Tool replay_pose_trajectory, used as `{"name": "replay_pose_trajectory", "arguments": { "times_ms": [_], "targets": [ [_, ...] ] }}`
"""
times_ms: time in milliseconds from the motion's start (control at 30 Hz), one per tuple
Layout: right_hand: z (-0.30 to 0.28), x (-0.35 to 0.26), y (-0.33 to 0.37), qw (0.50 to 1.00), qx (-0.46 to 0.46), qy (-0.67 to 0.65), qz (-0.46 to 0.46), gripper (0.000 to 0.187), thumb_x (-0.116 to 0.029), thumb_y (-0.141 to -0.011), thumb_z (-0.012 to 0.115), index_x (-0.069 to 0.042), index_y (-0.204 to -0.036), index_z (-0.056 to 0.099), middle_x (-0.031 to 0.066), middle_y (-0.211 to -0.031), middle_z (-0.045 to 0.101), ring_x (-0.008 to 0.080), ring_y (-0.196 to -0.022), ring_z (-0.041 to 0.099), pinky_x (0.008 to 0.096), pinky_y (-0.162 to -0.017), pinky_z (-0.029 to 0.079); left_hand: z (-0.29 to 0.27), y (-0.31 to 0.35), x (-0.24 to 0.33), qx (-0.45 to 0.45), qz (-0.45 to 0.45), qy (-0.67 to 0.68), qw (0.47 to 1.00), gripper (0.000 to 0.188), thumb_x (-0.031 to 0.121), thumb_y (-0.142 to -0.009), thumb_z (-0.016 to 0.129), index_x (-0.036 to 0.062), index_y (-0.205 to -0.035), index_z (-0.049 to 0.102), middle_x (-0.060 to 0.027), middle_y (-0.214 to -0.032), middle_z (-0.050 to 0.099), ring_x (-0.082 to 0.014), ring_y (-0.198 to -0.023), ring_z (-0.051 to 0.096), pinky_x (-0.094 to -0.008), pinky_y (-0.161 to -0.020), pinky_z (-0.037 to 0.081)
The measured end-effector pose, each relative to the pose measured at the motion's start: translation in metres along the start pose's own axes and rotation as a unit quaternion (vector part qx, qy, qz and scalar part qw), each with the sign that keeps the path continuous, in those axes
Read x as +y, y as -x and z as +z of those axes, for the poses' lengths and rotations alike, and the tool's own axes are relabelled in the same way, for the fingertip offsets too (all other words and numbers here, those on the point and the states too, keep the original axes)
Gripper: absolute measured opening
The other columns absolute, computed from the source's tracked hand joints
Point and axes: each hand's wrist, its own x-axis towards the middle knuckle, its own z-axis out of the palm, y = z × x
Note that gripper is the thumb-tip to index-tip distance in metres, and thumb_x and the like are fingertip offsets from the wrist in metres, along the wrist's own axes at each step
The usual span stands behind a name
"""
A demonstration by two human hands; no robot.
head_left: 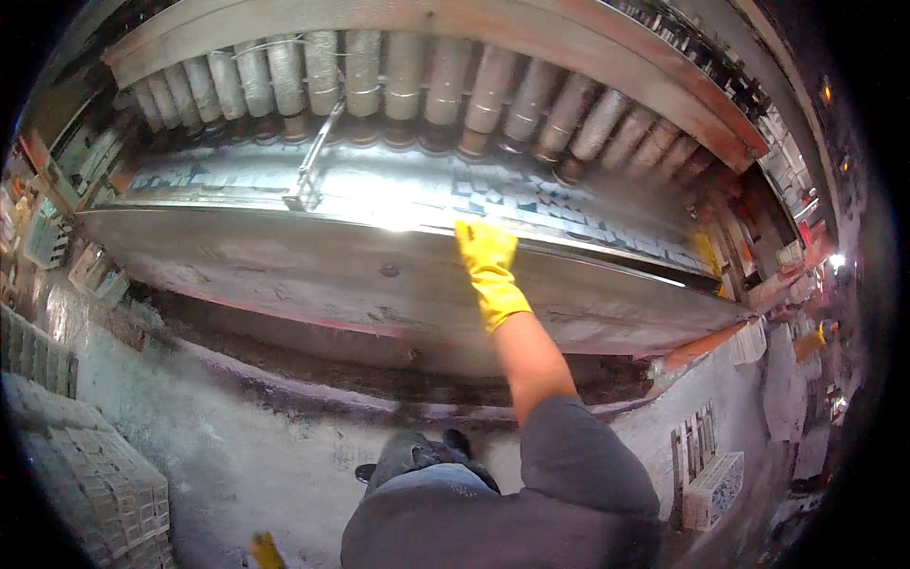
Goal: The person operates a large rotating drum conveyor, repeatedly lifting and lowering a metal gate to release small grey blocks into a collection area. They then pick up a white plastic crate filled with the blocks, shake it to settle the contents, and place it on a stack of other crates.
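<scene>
Worn grey floor [246, 436] fronts a long metal trough [313, 258]. Right hand [486, 261], yellow-gloved, at its front rim [616, 264]; fingers look curled, grip cannot be told. Left hand [266, 550] low, mostly cropped, finger state unclear. Pale pieces [559, 224] lie beyond the rim, presumably contained by it; wrapped pipes [403, 81] behind.

A harsh white glare is washing out the middle of the long metal trough [313, 247], while the floor [275, 446] is lying in dimmer light. A small white lamp [836, 260] is flaring at right. Blur is smearing the outskirts, straight edges are bowing, and corners are falling black.
</scene>
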Motion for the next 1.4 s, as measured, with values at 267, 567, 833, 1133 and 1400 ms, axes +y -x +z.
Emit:
{"name": "replay_pose_trajectory", "arguments": {
  "times_ms": [267,567,833,1133,1400],
  "targets": [
    [0.015,0.007,0.006,0.988,0.133,0.075,-0.040,0.021,-0.037,-0.092,0.071,-0.023,-0.077,0.074,0.0049,-0.067,0.068,0.0339,-0.062,0.065,0.0497,-0.060,0.048,-0.139,-0.101,0.216,0.032,0.352,0.088,0.931,0.054,0.026,-0.104,0.065,0.0040,-0.152,0.054,-0.0186,-0.161,0.047,-0.0302,-0.145,0.048,-0.0416,-0.120,0.040],
    [0.014,0.048,0.021,0.989,-0.009,0.127,0.075,0.036,-0.040,-0.104,0.057,-0.011,-0.095,0.076,0.0147,-0.090,0.074,0.0415,-0.087,0.068,0.0502,-0.080,0.052,-0.103,-0.250,0.187,-0.078,0.272,-0.062,0.957,0.059,0.041,-0.097,0.071,0.0004,-0.139,0.065,-0.0223,-0.144,0.064,-0.0382,-0.136,0.059,-0.0471,-0.115,0.044],
    [0.066,-0.109,-0.004,0.983,0.082,0.055,0.154,0.056,-0.045,-0.109,0.054,-0.004,-0.146,0.061,0.0187,-0.149,0.062,0.0413,-0.138,0.055,0.0477,-0.124,0.032,-0.135,-0.295,0.048,-0.260,-0.022,-0.187,0.947,0.057,0.043,-0.097,0.069,0.0004,-0.136,0.067,-0.0254,-0.138,0.066,-0.0411,-0.130,0.062,-0.0487,-0.108,0.048],
    [0.130,-0.487,-0.102,0.974,-0.177,-0.140,-0.003,0.031,-0.031,-0.105,0.060,-0.007,-0.114,0.076,0.0185,-0.094,0.076,0.0406,-0.087,0.073,0.0474,-0.079,0.056,-0.267,-0.562,0.094,-0.031,0.151,-0.223,0.963,0.059,0.049,-0.101,0.060,0.0077,-0.143,0.062,-0.0288,-0.133,0.065,-0.0484,-0.121,0.063,-0.0518,-0.101,0.051],
    [0.193,-0.671,-0.162,0.910,-0.403,-0.027,0.095,0.057,-0.058,-0.104,0.048,-0.011,-0.100,0.081,0.0209,-0.100,0.076,0.0438,-0.101,0.070,0.0513,-0.091,0.053,-0.417,-0.610,0.485,0.098,0.548,0.075,0.827,0.060,0.025,-0.097,0.075,0.0044,-0.150,0.056,-0.0226,-0.151,0.058,-0.0421,-0.140,0.053,-0.0475,-0.120,0.040]
  ]
}}
